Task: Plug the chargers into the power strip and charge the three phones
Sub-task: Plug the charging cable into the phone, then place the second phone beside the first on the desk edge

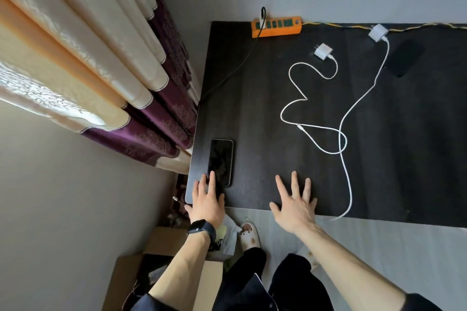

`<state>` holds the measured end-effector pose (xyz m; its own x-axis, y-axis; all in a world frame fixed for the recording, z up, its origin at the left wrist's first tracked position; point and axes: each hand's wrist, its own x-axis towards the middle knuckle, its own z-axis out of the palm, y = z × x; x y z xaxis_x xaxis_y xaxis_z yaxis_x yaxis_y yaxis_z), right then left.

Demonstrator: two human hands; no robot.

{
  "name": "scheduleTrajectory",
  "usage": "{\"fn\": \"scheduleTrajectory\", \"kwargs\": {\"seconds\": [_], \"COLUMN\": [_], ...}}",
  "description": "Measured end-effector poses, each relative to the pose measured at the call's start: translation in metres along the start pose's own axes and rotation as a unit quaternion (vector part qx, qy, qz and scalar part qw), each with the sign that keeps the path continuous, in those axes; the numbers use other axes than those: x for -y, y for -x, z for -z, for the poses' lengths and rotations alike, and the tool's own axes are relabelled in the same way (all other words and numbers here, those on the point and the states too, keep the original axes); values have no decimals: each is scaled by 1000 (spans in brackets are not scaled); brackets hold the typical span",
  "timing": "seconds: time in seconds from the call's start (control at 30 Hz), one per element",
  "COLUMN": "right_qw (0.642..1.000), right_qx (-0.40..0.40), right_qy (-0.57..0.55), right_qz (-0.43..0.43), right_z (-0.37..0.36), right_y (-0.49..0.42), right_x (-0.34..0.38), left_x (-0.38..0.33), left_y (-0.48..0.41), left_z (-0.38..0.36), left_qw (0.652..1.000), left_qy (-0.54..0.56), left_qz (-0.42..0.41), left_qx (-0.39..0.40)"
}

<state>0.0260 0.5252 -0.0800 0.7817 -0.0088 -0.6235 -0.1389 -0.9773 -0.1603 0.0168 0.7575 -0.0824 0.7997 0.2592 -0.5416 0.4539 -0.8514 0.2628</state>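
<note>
Here, two hands sit at the near edge of a dark table [252, 108].
The left hand [206, 199], fingers straight, touches a phone [220, 161]. The right hand [294, 202] is spread wide, holding nothing. A white charger [323, 51] and a second charger [377, 32] lie unplugged near the orange power strip [276, 26] by the wall. The contents of a cardboard box [118, 283] on the floor are unclear.

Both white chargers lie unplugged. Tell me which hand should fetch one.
Probably right. The right hand is open and free, nearer the chargers; the left hand touches the phone at the far left.

both hands [206, 195] [294, 203] extended forward, fingers straight and spread
</note>
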Motion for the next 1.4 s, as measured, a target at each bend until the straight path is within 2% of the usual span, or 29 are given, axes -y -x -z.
{"fn": "scheduleTrajectory", "kwargs": {"seconds": [0.2, 0.57, 0.7, 0.8, 0.9, 1.0, 1.17, 1.3, 1.4], "right_qw": [1000, 999, 996, 992, 983, 972, 928, 888, 873], "right_qx": [6, 36, 76, 55, -14, -89, -243, -333, -364], "right_qy": [11, 0, -36, -109, -175, -212, -282, -318, -323], "right_qz": [20, 41, 40, 36, 56, 55, 12, -19, -25], "right_z": [4, 7, 22, 40, 63, 91, 139, 166, 183], "right_y": [2, 5, 7, 20, 41, 66, 115, 152, 170], "right_x": [-8, -16, -24, -34, -51, -82, -177, -260, -317], "left_x": [-6, 15, 18, -3, -45, -112, -267, -371, -430], "left_y": [2, 6, 4, 11, 21, 30, 73, 114, 134], "left_z": [-7, -15, -10, -2, 6, 13, 14, -4, -24], "left_qw": [999, 993, 994, 993, 994, 989, 941, 907, 897], "left_qy": [-41, -105, -104, -111, -93, -75, -50, -37, -40], "left_qz": [-11, -37, -26, -8, -33, -127, -331, -418, -437], "left_qx": [-34, -32, -22, -32, -42, -25, -42, -42, -45]}}
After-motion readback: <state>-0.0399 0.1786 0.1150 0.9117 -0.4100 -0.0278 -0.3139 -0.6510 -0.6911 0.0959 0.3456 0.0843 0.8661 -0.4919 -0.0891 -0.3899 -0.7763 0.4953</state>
